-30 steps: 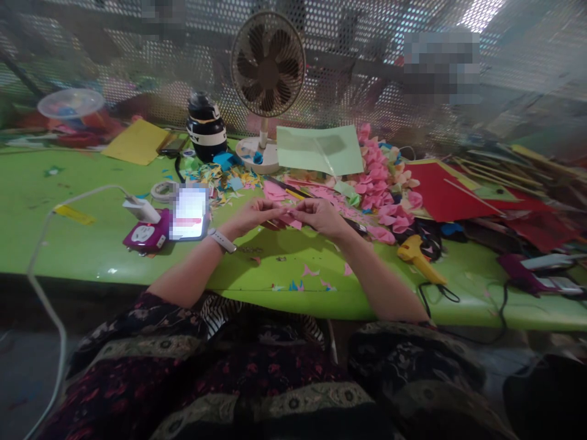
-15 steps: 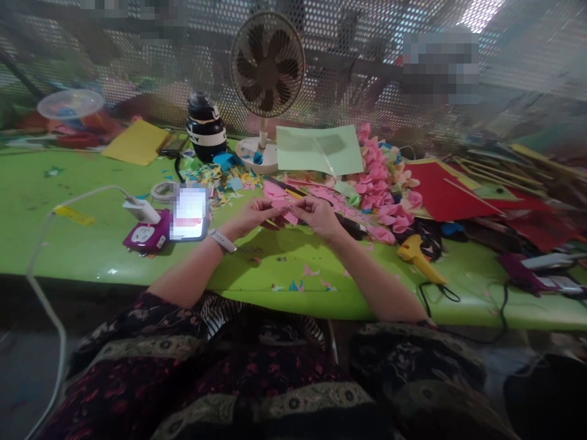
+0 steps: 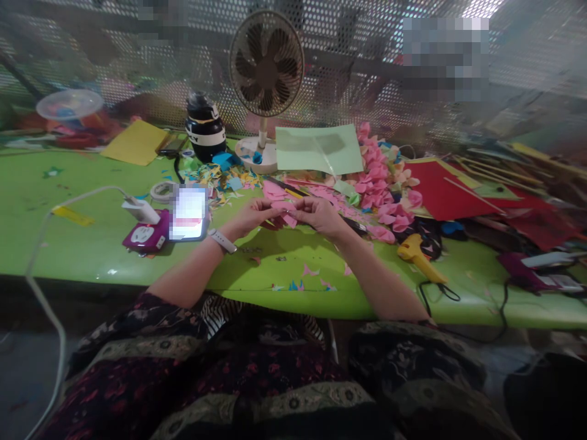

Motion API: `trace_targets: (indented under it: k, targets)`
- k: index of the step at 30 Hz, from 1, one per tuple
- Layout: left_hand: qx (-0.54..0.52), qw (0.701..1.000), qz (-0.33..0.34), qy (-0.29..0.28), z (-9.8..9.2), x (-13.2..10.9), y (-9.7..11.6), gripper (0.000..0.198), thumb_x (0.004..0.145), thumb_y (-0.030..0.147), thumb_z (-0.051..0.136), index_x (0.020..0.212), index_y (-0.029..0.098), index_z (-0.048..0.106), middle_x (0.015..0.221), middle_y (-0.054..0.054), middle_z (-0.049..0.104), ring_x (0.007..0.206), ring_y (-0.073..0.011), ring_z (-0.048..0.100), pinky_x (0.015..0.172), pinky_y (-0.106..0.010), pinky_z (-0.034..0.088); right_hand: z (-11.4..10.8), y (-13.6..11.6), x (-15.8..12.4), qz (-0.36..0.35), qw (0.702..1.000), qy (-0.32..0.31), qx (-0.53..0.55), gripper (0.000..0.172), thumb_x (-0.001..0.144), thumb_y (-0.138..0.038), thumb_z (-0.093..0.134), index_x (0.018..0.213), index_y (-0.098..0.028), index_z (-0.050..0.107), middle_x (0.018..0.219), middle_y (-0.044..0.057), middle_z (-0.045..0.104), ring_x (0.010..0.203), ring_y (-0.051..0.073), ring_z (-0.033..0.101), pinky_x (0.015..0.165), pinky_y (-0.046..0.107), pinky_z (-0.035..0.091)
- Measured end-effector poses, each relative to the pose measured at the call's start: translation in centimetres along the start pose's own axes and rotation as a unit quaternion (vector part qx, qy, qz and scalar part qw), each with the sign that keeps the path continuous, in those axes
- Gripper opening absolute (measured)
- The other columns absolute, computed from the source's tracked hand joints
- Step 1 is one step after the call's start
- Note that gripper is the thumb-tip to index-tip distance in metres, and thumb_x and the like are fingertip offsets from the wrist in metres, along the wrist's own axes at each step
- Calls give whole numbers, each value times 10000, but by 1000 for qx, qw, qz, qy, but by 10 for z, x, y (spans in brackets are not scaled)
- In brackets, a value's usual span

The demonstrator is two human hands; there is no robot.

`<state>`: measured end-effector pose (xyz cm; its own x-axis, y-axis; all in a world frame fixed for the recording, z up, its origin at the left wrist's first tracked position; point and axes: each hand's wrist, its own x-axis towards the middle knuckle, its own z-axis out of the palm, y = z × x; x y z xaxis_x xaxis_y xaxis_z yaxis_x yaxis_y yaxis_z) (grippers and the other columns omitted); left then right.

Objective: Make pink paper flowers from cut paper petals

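Note:
My left hand (image 3: 254, 217) and my right hand (image 3: 320, 215) meet over the green table (image 3: 68, 244), fingers pinched together on a small piece of pink paper (image 3: 288, 218) held between them just above the tabletop. A white watch sits on my left wrist. Pink paper scraps (image 3: 316, 195) lie right behind my hands, and a heap of folded pink paper flowers (image 3: 380, 180) lies to the right of them.
A phone (image 3: 188, 212) on a purple power strip (image 3: 144, 235) lies left of my hands. A desk fan (image 3: 266, 67), black bottle (image 3: 205, 128), pale green sheet (image 3: 318, 148), yellow sheet (image 3: 135, 142), red paper (image 3: 443, 192) and yellow glue gun (image 3: 417, 253) surround them.
Both hands stay together on the pink paper; the fingers shift slightly as they work it. Nothing else on the table moved.

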<state>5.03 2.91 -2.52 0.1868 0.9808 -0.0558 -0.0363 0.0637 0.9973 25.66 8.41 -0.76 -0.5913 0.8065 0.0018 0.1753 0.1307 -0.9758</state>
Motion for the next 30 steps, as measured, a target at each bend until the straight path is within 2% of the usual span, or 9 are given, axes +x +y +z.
trace_targets:
  k: [13, 20, 22, 25, 28, 30]
  targets:
    - [13, 1000, 7, 7, -4, 1, 1, 241, 837, 393, 781, 845, 153, 749, 835, -99, 781, 732, -161, 737, 717, -295, 604, -2, 2, 3, 18, 1000, 11, 22, 402, 611, -459, 931, 799, -190, 699, 761, 22, 744, 695, 147, 674, 693, 303, 583]
    - [19, 1000, 9, 3, -5, 2, 1, 231, 836, 368, 792, 803, 149, 726, 798, -94, 771, 717, -156, 742, 743, -307, 615, -3, 3, 5, 15, 1000, 11, -15, 331, 693, -420, 893, 813, -187, 691, 753, 27, 724, 682, 147, 670, 691, 312, 576]
    - [18, 1000, 11, 8, -6, 3, 0, 249, 828, 385, 801, 804, 149, 726, 779, -88, 769, 710, -147, 737, 739, -293, 614, -12, -4, 2, 3, 999, 22, -49, 306, 731, -420, 863, 817, -187, 685, 754, 37, 719, 702, 160, 682, 711, 325, 577]
    - [18, 1000, 0, 4, -8, 3, 0, 248, 812, 388, 816, 814, 153, 736, 758, -81, 770, 695, -139, 729, 724, -274, 613, -39, -20, -8, -29, 988, 30, -152, 297, 786, -450, 802, 873, -184, 704, 844, 73, 742, 787, 194, 699, 767, 358, 568]
    - [21, 999, -21, -14, -8, 3, -1, 203, 806, 340, 820, 794, 153, 743, 761, -88, 775, 682, -137, 727, 711, -266, 613, -70, -29, -17, -54, 940, 34, -336, 388, 760, -479, 808, 1007, -187, 740, 1038, 110, 757, 920, 248, 685, 818, 385, 531]
    - [19, 999, -36, -30, -9, 3, -2, 185, 803, 322, 819, 775, 156, 743, 761, -89, 777, 674, -134, 728, 691, -252, 609, -86, -25, -18, -30, 898, -13, -439, 449, 722, -502, 829, 1041, -195, 749, 1091, 116, 755, 957, 275, 672, 786, 371, 502]
